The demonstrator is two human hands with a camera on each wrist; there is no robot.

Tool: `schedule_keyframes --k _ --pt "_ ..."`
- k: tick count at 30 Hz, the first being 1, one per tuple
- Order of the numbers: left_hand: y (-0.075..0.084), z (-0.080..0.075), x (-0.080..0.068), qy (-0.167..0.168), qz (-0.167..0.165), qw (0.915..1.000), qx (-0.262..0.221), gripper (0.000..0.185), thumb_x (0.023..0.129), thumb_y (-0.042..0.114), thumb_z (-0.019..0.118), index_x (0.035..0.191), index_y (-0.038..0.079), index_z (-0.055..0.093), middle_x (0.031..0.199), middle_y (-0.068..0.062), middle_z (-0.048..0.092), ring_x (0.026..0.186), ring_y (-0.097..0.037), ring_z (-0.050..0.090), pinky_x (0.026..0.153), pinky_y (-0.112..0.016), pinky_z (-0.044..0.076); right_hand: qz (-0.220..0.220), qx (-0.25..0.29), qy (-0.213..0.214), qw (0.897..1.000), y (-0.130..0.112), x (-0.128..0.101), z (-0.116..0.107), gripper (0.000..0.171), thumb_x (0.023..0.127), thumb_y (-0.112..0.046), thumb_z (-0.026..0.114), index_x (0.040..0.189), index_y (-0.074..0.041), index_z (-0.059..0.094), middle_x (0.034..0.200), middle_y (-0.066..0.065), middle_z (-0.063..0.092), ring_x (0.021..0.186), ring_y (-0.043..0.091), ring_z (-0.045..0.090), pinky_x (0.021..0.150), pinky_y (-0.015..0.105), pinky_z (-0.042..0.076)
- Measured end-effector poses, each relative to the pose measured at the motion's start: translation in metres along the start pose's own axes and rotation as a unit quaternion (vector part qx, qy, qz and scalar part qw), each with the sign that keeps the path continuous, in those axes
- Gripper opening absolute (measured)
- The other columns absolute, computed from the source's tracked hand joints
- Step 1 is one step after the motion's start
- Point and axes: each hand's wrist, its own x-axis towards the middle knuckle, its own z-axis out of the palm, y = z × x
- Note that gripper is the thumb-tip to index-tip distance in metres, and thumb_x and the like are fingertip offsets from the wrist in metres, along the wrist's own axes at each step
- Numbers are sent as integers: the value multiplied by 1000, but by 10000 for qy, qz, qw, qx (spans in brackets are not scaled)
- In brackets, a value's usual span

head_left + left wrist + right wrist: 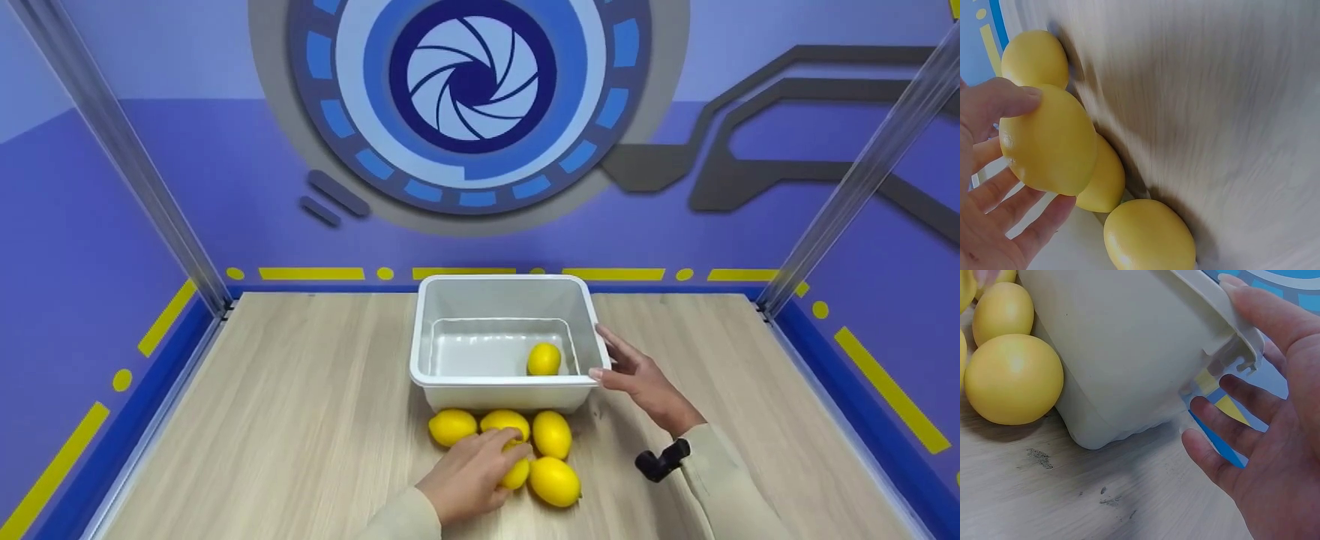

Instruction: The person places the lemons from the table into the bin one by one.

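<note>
My left hand [472, 469] grips a yellow lemon [1050, 140], its thumb on one side and its fingers on the other. Beside that hand lie several more lemons, including one at the left [451, 427] and another at the front right [555, 482]. Just behind them stands a white plastic bin [510, 381], with a single lemon [544, 359] on its floor near the right side. My right hand [646, 386] is at the bin's right side. Its thumb rests on the rim, while the other fingers spread loosely along the outer wall [1095, 354].
The wood-grain table [300, 420] runs back to a blue printed panel [225, 187]. Metal posts [150, 180] rise at the two back corners. A black wrist mount [662, 460] is strapped by the right sleeve [724, 480].
</note>
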Motion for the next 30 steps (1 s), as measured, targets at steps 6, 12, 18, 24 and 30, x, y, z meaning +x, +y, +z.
schedule_keyframes --k 6,12,18,24,30 --pt "-1 -1 0 126 84 9998 120 54 79 27 75 130 23 59 129 -1 60 118 -16 56 96 -32 51 -27 3 -53 10000 1 0 -1 76 91 -18 65 154 -28 23 159 14 25 141 38 35 94 19 48" --pt "-2 -2 1 227 136 9995 171 52 78 27 76 128 23 60 125 0 61 113 -15 57 94 -31 51 -54 -14 -104 9999 2 0 -2 75 92 -18 64 154 -28 23 160 14 23 140 38 36 95 21 48" --pt "-2 -5 1 236 151 9994 213 51 79 28 75 128 22 60 127 0 61 116 -16 57 97 -33 50 -32 35 -78 10000 2 0 -2 75 92 -18 65 154 -28 24 160 14 24 140 38 36 94 19 48" --pt "-2 -8 0 454 260 9980 350 51 77 28 77 125 22 61 122 0 62 113 -16 58 95 -32 51 -26 149 -49 9999 3 0 -1 76 91 -16 65 154 -26 24 159 15 26 138 39 38 93 19 49" --pt "-2 -12 0 646 371 9958 536 51 75 28 78 123 22 61 119 0 62 108 -16 59 91 -30 52 -1 129 -24 9999 2 0 -1 75 91 -16 65 153 -28 25 158 15 28 138 38 39 93 20 49"
